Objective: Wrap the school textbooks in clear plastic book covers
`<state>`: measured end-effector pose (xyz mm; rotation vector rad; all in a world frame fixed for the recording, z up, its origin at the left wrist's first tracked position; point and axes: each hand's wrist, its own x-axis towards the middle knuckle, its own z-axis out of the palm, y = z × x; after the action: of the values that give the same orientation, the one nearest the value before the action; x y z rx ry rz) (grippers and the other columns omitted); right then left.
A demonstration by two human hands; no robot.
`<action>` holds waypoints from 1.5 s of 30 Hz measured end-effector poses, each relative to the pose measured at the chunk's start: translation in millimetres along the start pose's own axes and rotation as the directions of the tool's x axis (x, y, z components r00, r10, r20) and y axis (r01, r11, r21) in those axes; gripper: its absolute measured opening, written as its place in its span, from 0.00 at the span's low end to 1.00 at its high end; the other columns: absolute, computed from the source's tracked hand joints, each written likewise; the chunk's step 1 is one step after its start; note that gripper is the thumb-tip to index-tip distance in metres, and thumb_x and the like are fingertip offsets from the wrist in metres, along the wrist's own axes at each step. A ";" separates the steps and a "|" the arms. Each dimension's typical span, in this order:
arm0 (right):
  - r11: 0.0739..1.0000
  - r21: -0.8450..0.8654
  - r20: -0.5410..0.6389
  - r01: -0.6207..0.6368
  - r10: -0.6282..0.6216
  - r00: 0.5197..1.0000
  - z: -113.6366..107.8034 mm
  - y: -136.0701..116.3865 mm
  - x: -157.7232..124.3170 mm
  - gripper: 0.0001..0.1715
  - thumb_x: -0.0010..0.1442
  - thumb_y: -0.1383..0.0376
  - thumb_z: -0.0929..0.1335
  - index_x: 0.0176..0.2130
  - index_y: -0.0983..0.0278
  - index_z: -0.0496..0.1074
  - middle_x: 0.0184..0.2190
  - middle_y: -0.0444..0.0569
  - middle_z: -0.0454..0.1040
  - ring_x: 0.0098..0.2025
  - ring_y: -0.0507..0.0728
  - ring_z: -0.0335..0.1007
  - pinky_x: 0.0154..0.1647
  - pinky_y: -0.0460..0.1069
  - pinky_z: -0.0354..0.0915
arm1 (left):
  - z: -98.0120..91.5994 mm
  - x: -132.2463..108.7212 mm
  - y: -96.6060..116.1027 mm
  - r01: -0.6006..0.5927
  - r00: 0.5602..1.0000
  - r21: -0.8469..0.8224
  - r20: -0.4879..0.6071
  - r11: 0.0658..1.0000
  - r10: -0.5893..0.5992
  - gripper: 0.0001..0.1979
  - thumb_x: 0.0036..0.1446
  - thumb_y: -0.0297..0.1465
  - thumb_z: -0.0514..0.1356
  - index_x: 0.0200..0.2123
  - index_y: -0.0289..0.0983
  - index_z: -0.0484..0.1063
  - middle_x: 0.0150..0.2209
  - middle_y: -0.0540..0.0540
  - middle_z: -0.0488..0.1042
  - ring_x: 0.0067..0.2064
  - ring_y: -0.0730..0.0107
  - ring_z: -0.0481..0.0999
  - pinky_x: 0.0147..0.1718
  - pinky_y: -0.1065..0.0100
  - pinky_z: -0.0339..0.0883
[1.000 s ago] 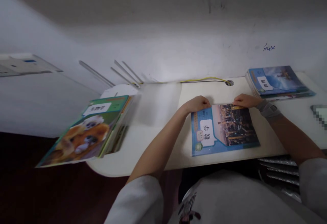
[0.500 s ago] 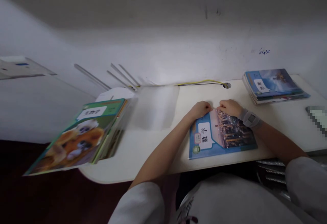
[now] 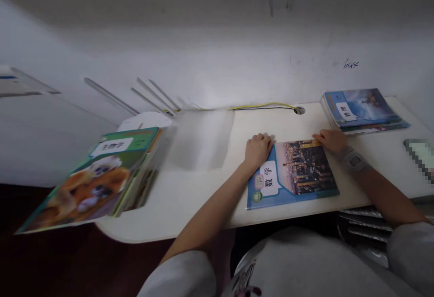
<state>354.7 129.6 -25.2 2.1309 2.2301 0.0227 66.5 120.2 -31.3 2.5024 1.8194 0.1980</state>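
Note:
A maths textbook with a blue cover and a night-city picture lies flat near the table's front edge, turned sideways to me. My left hand is at its far left corner, fingers curled and closed on the edge. At the far right corner, my right hand has its fingers closed on the book's edge; a grey watch is on that wrist. The fingertips of both hands are partly hidden. Left of the book, a translucent sheet lies on the white table.
A stack topped by a green biology textbook sits at the left, overhanging the table edge. Several books under a blue physics textbook are at the back right. A yellow cable runs along the wall into a hole. A pixelated device lies far right.
My hands have moved apart along the book's far edge, the right one sliding to the right corner and the left one a little left. The book stays flat; the view has shifted slightly.

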 end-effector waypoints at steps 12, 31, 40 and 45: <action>0.778 0.006 -0.182 0.629 -0.617 0.765 4.4 -68.5 -45.9 0.40 0.63 0.45 0.58 0.63 0.69 0.57 0.64 0.63 0.55 0.65 0.68 0.50 0.61 0.64 0.49 | -5.3 5.7 -2.8 -0.042 0.997 -0.016 0.057 0.999 0.043 0.19 0.67 0.38 0.44 0.41 0.35 0.71 0.40 0.39 0.73 0.45 0.59 0.72 0.41 0.62 0.63; 0.786 0.087 -0.220 0.612 -0.584 0.782 19.9 -63.9 -45.8 0.40 0.63 0.44 0.55 0.64 0.65 0.56 0.65 0.58 0.56 0.65 0.65 0.50 0.63 0.64 0.48 | -27.9 -0.3 -49.3 0.262 0.958 -0.503 0.240 0.824 -0.159 0.23 0.57 0.47 0.54 0.18 0.37 0.64 0.20 0.47 0.67 0.28 0.65 0.71 0.28 0.67 0.60; 0.766 0.101 -0.246 0.635 -0.599 0.762 21.1 -64.1 -44.9 0.40 0.63 0.44 0.56 0.64 0.65 0.56 0.65 0.58 0.57 0.65 0.65 0.51 0.64 0.63 0.48 | -31.0 -62.7 -56.1 0.560 0.828 -0.808 0.555 0.180 -0.086 0.20 0.55 0.46 0.59 0.33 0.34 0.74 0.31 0.38 0.77 0.27 0.67 0.76 0.25 0.68 0.71; 0.751 0.117 -0.244 0.650 -0.612 0.752 21.6 -63.6 -44.4 0.40 0.63 0.44 0.57 0.64 0.65 0.56 0.65 0.57 0.57 0.65 0.65 0.51 0.64 0.63 0.49 | -36.3 -105.8 -40.7 0.500 0.866 -0.866 0.498 0.018 -0.048 0.14 0.51 0.39 0.65 0.37 0.36 0.74 0.30 0.42 0.77 0.30 0.67 0.78 0.27 0.70 0.71</action>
<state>294.3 81.7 -48.5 1.3500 3.0735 -0.0244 -8.7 30.9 -8.0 0.9932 1.1723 0.6750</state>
